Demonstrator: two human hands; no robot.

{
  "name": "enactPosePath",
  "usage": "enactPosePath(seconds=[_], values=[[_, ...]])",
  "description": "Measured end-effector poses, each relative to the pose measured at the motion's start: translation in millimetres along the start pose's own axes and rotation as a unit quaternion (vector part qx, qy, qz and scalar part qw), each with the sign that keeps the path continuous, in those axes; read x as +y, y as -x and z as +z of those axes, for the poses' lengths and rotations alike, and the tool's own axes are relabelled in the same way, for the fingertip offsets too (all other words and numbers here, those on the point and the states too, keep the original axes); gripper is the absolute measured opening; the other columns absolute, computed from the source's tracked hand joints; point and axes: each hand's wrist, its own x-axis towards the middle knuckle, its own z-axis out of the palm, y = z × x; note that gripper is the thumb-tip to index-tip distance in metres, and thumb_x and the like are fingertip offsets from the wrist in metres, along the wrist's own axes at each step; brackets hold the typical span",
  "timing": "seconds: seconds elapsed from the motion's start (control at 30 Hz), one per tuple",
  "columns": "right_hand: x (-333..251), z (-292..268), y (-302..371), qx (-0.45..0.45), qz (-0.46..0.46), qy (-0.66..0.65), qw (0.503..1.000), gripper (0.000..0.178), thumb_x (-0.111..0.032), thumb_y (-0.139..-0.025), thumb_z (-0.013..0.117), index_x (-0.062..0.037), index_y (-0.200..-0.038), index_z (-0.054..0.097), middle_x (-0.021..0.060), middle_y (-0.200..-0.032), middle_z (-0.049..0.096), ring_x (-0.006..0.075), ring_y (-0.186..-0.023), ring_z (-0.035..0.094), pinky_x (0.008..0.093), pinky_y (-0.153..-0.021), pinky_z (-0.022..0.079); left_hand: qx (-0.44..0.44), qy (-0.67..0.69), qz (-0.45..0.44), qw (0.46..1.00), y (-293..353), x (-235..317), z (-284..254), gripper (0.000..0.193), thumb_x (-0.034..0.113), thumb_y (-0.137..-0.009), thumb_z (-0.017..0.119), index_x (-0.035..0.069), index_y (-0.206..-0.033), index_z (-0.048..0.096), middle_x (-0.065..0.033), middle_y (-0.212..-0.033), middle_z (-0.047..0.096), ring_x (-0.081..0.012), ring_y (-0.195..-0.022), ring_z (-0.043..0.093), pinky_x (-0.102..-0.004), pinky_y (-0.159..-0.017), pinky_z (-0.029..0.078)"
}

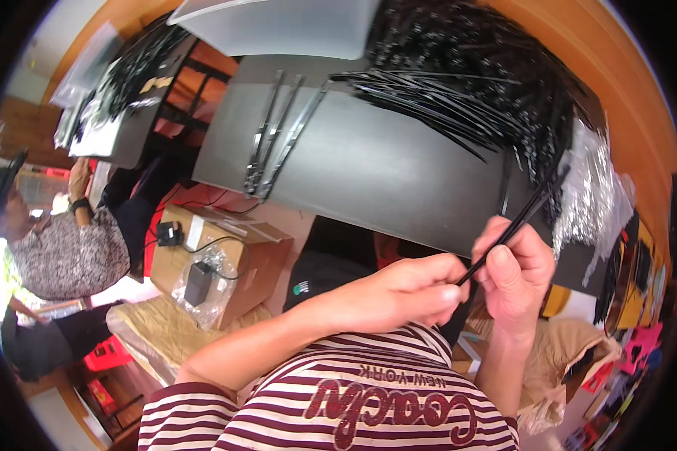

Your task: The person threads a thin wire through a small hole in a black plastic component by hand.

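Observation:
Close to my body, just off the table's near edge, both hands are closed on one small bundle of long, thin black strips (530, 207). My left hand (417, 292) pinches its lower end. Higher up, my right hand (515, 267) wraps round the bundle with the thumb on top, and the strips stick out past it to the upper right. Beyond my hands, a layer of loose black strips (429, 105) lies on the dark grey table (338, 161). A few narrow, shiny black bundles (278, 135) lie side by side toward its left end.
A large heap of black strips (466, 45) fills the table's far right, beside clear plastic bags (590, 188). A translucent bin (278, 26) stands at the far edge. On the left are a cardboard box (256, 263) with black adapters on it and a co-worker (71, 244) at another table.

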Motion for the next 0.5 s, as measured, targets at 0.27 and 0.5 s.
enactPosePath(seconds=[0.27,0.5], values=[[-7,11,-3,0.033,0.058,0.2,0.977,0.029,-0.01,-0.089,0.059,-0.0017,-0.065,0.046,-0.0036,-0.058,0.045,0.0024,-0.055,0.036,0.021,-0.046,0.031,0.126,-0.322,0.03,0.938,-11,20,-3,0.017,0.015,-0.091,0.054,-0.001,-0.084,0.054,-0.0044,-0.067,0.056,-0.0079,-0.063,0.05,-0.0274,-0.056,0.041],[-2,10,-14,-0.022,0.119,0.188,0.975,0.025,-0.016,-0.091,0.056,0.0004,-0.072,0.051,0.0044,-0.056,0.057,0.0072,-0.053,0.057,0.023,-0.046,0.043,0.191,-0.082,-0.045,0.977,-12,11,-9,0.012,0.012,-0.092,0.05,0.002,-0.086,0.053,-0.0078,-0.079,0.063,-0.005,-0.054,0.05,-0.0171,-0.047,0.039]])
